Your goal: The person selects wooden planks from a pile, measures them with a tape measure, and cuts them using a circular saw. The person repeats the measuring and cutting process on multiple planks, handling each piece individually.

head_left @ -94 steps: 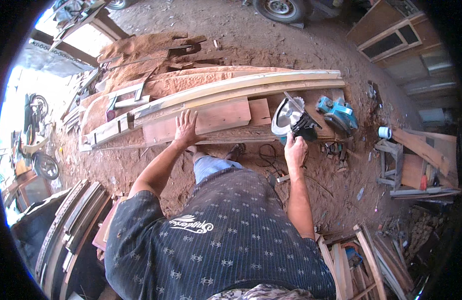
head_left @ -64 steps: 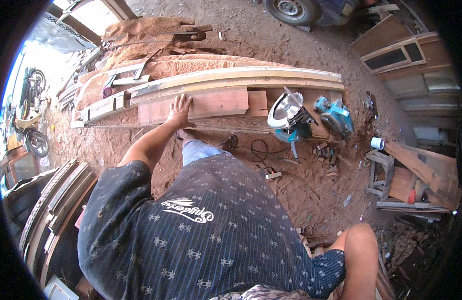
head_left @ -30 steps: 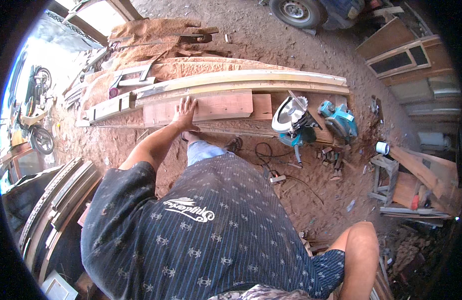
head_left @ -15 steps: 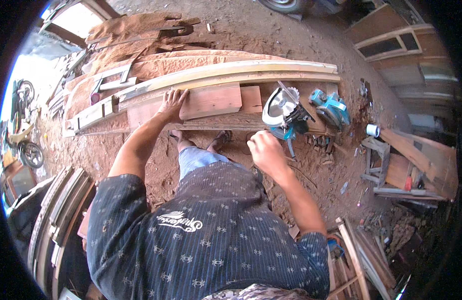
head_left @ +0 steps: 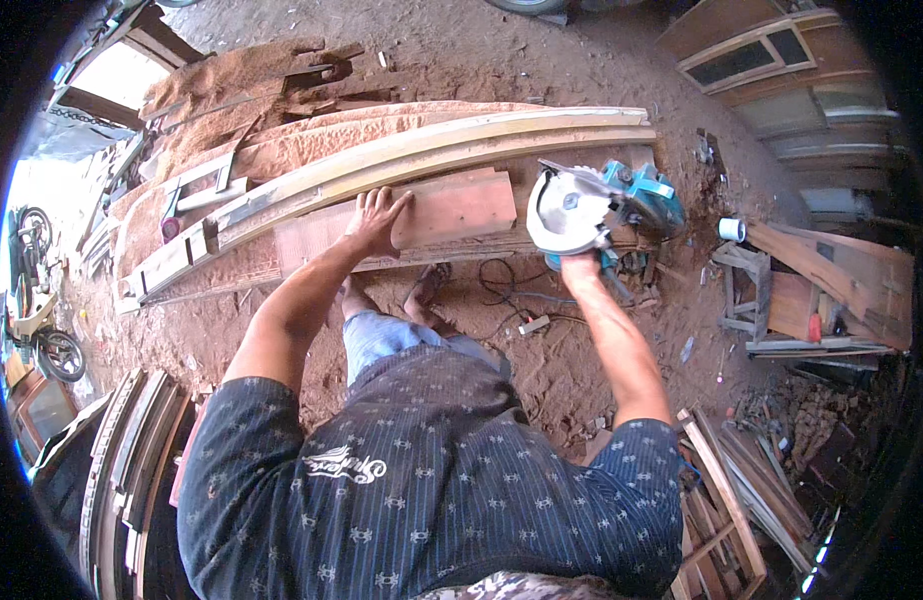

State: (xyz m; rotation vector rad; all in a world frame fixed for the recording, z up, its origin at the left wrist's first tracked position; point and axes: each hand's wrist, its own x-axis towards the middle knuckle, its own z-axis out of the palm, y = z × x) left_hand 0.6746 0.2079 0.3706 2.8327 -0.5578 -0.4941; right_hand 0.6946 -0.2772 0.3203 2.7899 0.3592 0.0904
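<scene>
My left hand [head_left: 375, 224] lies with fingers spread on a flat reddish board [head_left: 462, 206], which rests on a low plank bench [head_left: 487, 247] in front of me. To the right of the board's end is a circular saw [head_left: 570, 208] with a pale, rounded blade guard and a teal body. My right hand [head_left: 582, 268] is closed around its handle, the fingers partly hidden by the saw. Behind the saw, at the bench's right end, sits another teal power tool [head_left: 650, 195].
Long pale timbers [head_left: 432, 150] run along the bench's far side, with heaped sawdust [head_left: 222, 85] beyond. A black cord [head_left: 502, 285] and a small white block [head_left: 534, 325] lie on the dirt floor. Wood stacks stand left [head_left: 132, 470] and right [head_left: 722, 500]; a white cup-like container [head_left: 731, 229] is far right.
My right hand has reached forward and right and taken hold of the circular saw, which has turned. My left hand and the reddish board have shifted right, over the shorter piece beside it.
</scene>
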